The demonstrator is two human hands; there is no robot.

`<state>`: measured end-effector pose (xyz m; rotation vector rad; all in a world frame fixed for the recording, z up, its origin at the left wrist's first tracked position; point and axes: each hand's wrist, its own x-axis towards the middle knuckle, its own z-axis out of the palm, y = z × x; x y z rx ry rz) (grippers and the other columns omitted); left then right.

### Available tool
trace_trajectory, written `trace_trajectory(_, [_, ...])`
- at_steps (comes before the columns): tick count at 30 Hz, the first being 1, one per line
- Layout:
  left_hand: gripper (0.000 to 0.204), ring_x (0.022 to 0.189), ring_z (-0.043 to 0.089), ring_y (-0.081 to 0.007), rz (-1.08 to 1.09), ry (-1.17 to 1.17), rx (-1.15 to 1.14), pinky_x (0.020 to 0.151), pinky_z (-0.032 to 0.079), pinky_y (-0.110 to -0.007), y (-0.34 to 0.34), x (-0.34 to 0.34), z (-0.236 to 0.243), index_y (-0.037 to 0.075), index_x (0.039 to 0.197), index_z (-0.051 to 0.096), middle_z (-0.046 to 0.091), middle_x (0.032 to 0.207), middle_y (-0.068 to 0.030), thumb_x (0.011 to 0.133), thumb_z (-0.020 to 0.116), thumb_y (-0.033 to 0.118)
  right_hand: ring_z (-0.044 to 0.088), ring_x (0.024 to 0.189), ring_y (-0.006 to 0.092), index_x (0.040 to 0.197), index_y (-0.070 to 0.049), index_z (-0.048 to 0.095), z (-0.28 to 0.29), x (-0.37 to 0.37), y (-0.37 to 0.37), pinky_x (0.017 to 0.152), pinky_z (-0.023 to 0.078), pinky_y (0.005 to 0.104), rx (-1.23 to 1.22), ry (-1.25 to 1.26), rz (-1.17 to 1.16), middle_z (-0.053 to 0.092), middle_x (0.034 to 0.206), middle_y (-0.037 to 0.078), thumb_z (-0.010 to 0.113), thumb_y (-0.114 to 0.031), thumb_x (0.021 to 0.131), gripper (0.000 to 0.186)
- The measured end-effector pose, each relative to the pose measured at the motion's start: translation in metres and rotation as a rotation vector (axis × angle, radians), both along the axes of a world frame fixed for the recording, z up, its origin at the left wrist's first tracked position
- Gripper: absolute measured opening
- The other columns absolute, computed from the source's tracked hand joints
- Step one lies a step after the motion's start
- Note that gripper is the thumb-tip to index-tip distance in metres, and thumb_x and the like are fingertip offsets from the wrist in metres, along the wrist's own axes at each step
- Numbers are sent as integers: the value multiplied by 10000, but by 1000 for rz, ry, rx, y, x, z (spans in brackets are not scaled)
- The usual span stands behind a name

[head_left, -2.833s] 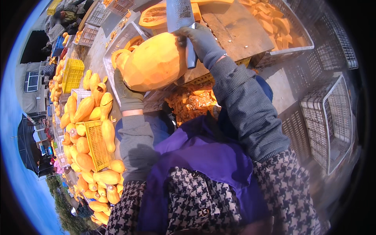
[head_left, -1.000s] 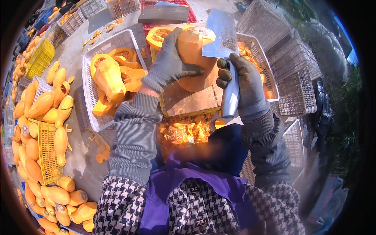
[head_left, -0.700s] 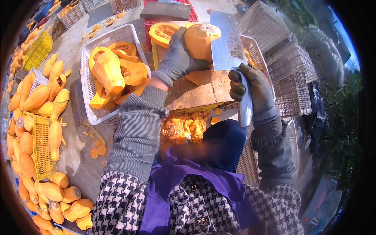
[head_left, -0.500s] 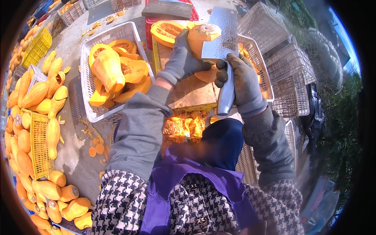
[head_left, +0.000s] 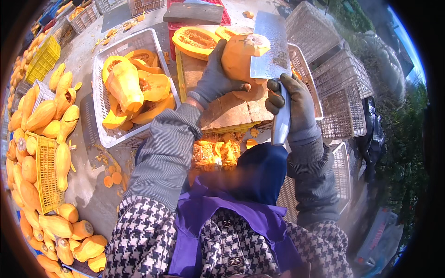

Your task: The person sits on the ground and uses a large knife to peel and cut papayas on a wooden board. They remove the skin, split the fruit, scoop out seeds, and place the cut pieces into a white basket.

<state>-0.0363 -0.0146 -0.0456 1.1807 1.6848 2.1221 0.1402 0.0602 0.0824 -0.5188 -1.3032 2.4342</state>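
Note:
In a grey glove, my left hand (head_left: 215,78) grips a peeled orange pumpkin (head_left: 238,56) from its left side, over a wooden board (head_left: 222,113). My right hand (head_left: 296,99), also gloved, is closed round the handle of a cleaver (head_left: 272,46). The wide blade points away from me, and its lower left part overlaps the pumpkin's right side; whether it touches is hard to tell. Behind my left hand lies a halved pumpkin (head_left: 195,42) with its seeded hollow facing up. Part of another cut piece (head_left: 225,32) shows beside it.
A white crate (head_left: 98,88) of cut pumpkins stands left of the board. Whole pumpkins (head_left: 41,116) are heaped at far left around a yellow crate (head_left: 47,173). Scraps and seeds (head_left: 215,150) lie below the board. Stacked crates (head_left: 340,76) rise at right.
The cleaver and my right hand have shifted to the right and slightly nearer me. My left hand keeps its hold on the pumpkin, whose cut end now shows farther right.

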Motion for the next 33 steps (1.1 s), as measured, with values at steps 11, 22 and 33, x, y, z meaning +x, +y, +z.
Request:
trace_trajectory(11, [1240,1292,398,-271,144,124,-394,1088,357,-370,-77,18,51,15,1418,260,386,1387,-158,422,949,281,430,487,106,1087,-23,449,-19,15,-16,425,400,271,-287,188,195,567,839,116,407,-154,989,169])
trace_trajectory(22, [1246,1279,416,-307,81,245,-372,1073,370,-377,-65,6,44,11,1434,240,401,1372,-190,472,929,404,417,496,70,963,-19,456,9,13,-5,437,411,238,-64,-105,194,518,811,53,377,-198,1008,201])
trace_trajectory(33, [806,978,572,-289,293,344,-197,844,477,-380,-30,46,46,23,1179,419,549,1055,-147,571,856,323,504,592,144,1136,-28,420,7,-10,-48,556,495,342,-58,5,-141,530,821,81,407,-157,989,196])
